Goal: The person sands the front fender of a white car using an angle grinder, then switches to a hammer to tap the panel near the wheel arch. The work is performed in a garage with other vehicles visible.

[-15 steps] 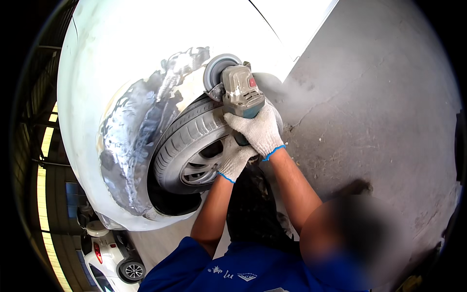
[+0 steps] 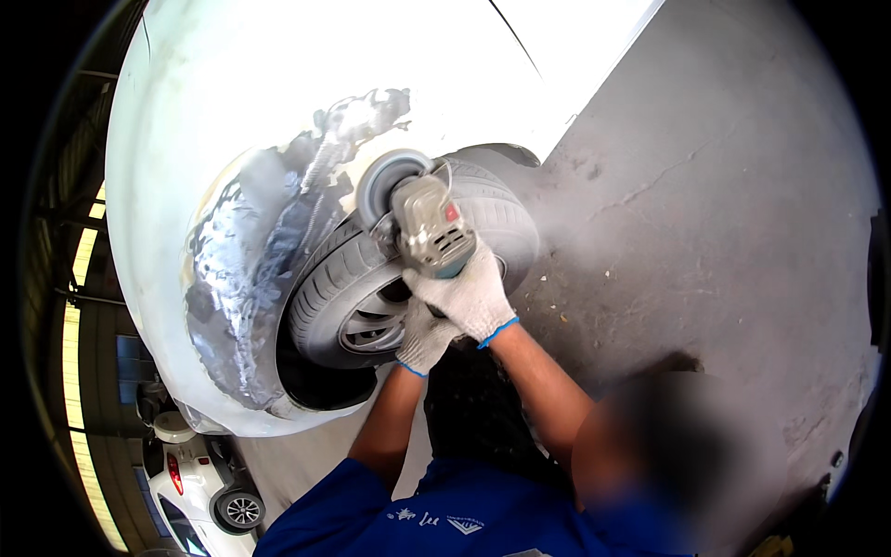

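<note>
Both my hands wear off-white knitted gloves with blue cuffs and are closed on an angle grinder. My right hand wraps the body just behind its dusty head. Lower down, my left hand grips the rear part, which the gloves mostly hide. The grinder's round grey disc sits at the upper edge of a wheel arch on a white car body panel. Around the arch spreads a sanded patch of bare shiny metal with grey and cream edges. Beneath the grinder is a dusty tyre on a spoked wheel.
Haze hangs over the grey concrete floor right of the tyre. Another white car stands at the lower left, near a dark wall with a yellow strip. A blurred round shape covers part of the lower right.
The grinder and both hands have moved left and down along the arch edge. The disc has left the upper right part of the arch, and more of the tyre top shows.
</note>
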The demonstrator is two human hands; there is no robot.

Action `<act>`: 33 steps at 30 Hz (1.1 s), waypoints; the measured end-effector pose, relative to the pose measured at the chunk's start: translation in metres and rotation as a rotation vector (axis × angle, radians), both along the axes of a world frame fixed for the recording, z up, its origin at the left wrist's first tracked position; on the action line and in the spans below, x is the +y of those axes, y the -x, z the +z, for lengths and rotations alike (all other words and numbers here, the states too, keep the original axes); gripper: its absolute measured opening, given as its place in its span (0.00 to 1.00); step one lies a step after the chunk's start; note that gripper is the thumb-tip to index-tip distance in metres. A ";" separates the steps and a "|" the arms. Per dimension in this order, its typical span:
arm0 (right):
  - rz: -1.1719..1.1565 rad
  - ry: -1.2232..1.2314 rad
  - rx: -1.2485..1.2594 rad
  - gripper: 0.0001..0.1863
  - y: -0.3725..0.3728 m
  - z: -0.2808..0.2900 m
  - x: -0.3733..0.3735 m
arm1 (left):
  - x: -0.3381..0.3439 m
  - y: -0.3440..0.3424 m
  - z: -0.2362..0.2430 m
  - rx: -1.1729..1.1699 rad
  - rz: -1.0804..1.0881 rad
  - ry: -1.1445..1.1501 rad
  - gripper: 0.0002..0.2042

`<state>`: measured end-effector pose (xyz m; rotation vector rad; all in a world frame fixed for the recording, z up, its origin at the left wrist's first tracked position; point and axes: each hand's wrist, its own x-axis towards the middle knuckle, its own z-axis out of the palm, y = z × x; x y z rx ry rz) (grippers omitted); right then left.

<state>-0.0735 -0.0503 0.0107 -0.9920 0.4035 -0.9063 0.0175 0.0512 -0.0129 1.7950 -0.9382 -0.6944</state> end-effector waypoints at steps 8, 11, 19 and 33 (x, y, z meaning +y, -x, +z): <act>-0.002 -0.094 -0.002 0.27 0.012 -0.005 -0.036 | -0.035 0.006 -0.009 0.112 0.004 0.015 0.31; 0.012 -0.109 -0.127 0.36 0.005 -0.013 -0.021 | -0.028 0.010 -0.017 -0.009 -0.042 0.068 0.35; -0.074 -0.026 0.007 0.22 0.009 -0.019 -0.040 | -0.050 0.005 -0.030 -0.005 -0.110 0.092 0.35; -0.165 0.053 0.104 0.20 0.019 -0.016 -0.038 | -0.045 0.019 -0.029 0.092 -0.057 -0.096 0.33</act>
